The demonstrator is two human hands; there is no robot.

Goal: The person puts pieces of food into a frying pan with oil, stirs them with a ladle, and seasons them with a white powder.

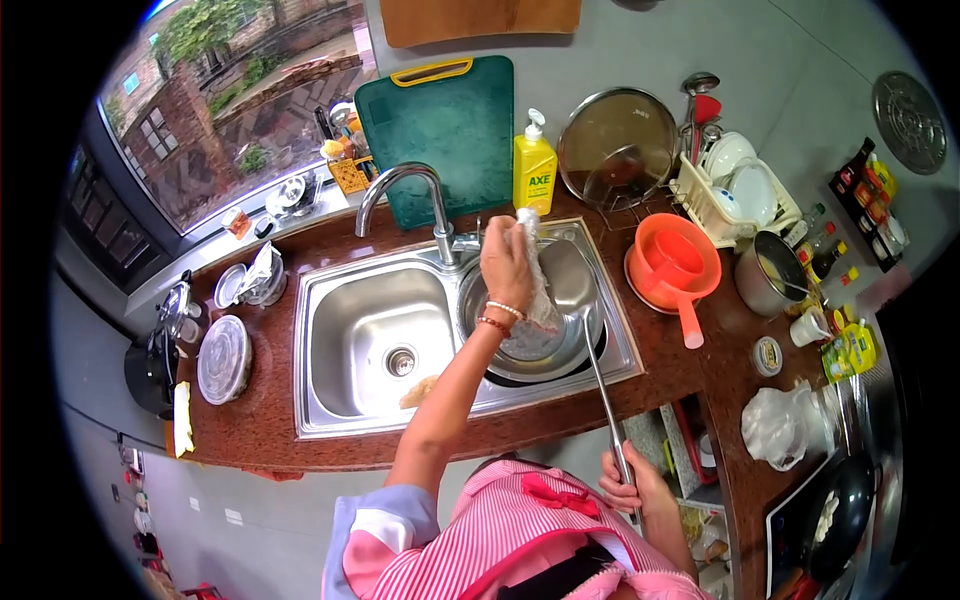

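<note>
My left hand (504, 259) grips a crumpled whitish dishcloth (541, 300), which hangs down over the right sink bowl. A round stainless-steel basin (517, 367) sits in that bowl and seems to hold some water. My right hand (630, 484) is closed around the long handle of a steel wok spatula (568, 274). Its broad blade lies over the basin, just right of the cloth; whether the two touch I cannot tell. The chrome faucet (442, 217) curves toward the left bowl (360, 330), where a tan sponge-like piece (418, 391) is partly hidden by my left forearm.
Behind the sink stand a green cutting board (442, 142), a yellow pump bottle (535, 169) and a glass pan lid (619, 146). To the right are an orange ladle-like scoop (675, 259), a dish rack (739, 195), a pot (769, 274) and a black wok (844, 517).
</note>
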